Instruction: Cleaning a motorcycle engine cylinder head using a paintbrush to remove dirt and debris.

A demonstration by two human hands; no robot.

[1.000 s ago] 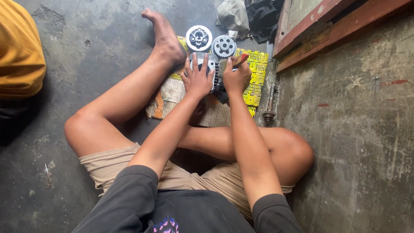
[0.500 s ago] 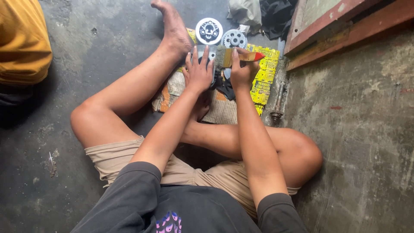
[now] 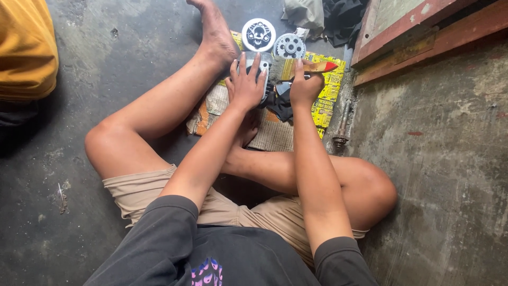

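I sit on a concrete floor with my legs folded around a sheet of newspaper (image 3: 275,135). My left hand (image 3: 246,85) lies with fingers spread over a round metal part (image 3: 263,79) and grips it. My right hand (image 3: 304,87) holds a paintbrush (image 3: 301,68) with a wooden handle and a red tip, its bristles pointing left toward the part. Beyond my hands lie a white round disc (image 3: 259,34) and a grey toothed gear (image 3: 289,46). A dark rag (image 3: 280,106) sits between my hands.
A metal bolt or shaft (image 3: 341,124) lies at the paper's right edge. A red-brown wooden frame (image 3: 418,32) runs along the top right. Crumpled cloths (image 3: 317,13) lie at the top. Another person in yellow clothing (image 3: 24,50) is at the far left.
The view has shifted, so the parts sit a little higher. My right hand has turned the brush from nearly upright to lying sideways, red tip to the right. My left hand stays on the metal part.
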